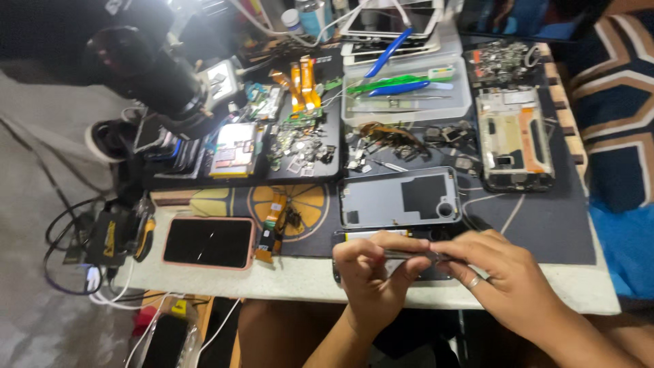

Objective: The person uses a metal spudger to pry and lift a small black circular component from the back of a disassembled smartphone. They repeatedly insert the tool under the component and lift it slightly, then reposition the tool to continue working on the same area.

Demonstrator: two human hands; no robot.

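We see our left hand (371,262) and right hand (494,262) both pinched shut on thin metal tweezers (412,255), silvery and slim, held level over a dark opened phone (409,238) at the worktop's (306,279) near edge, just below a grey back cover (398,197)

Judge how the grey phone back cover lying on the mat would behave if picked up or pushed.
The back cover looks thin and flat, so probably light and slightly bendy. Lying flat on the mat, it should slide rather than roll or tip. Its cut-out openings suggest it could crack if flexed hard.
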